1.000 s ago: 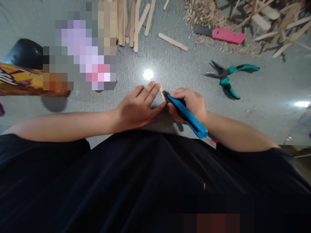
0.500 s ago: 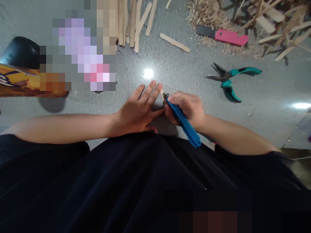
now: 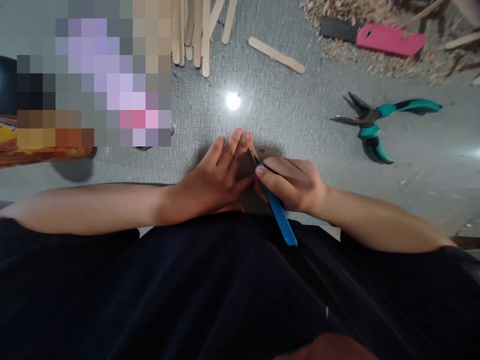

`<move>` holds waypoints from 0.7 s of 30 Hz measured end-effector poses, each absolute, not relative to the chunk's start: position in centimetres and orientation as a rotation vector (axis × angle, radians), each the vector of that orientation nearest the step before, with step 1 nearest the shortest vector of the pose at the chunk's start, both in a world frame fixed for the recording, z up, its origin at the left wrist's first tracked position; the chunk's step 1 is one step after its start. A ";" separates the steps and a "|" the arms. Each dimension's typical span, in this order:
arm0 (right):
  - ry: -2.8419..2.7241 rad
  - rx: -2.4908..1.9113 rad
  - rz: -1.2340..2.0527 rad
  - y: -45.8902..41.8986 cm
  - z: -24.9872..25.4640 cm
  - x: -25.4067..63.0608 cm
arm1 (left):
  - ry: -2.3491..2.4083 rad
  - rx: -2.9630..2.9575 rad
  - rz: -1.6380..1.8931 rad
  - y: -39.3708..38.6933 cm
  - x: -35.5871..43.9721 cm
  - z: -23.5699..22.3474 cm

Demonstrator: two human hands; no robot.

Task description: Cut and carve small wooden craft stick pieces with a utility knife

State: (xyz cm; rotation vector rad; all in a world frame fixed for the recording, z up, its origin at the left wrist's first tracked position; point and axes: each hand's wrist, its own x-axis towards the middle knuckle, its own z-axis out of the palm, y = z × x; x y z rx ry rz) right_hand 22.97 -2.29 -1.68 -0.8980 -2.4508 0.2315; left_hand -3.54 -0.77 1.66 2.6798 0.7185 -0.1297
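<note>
Right hand (image 3: 296,182) has fingers clamped round one blue, slim-handled cutter (image 3: 279,219), frame centre. Left hand (image 3: 221,172), fingers partly spread, touches one pale wooden stick (image 3: 253,151) there. One teal-handled pliers (image 3: 370,118) lies right.

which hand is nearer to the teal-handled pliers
Right. The right hand, gripping the blue cutter, is left of the pliers and closer to the person's body; the left hand is farther left, fingertips at a wooden stick.

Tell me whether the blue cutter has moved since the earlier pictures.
Yes. Judged against the teal-handled pliers, the rear end of the blue cutter has swung leftward and toward the dark shirt.
</note>
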 end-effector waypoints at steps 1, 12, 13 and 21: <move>-2.439 -0.888 0.241 -2.3 -1.6 23.0 | 0.722 2.705 -0.117 -1.0 -3.6 1.4; -2.391 -0.847 0.231 -2.1 -1.7 23.3 | 0.745 2.749 -0.091 -1.1 -3.7 1.3; -2.392 -0.856 0.242 -2.1 -1.7 23.4 | 0.753 2.745 -0.076 -1.2 -3.7 1.1; -2.420 -0.847 0.305 -2.1 -1.8 23.7 | 0.760 2.765 -0.045 -1.4 -3.9 0.5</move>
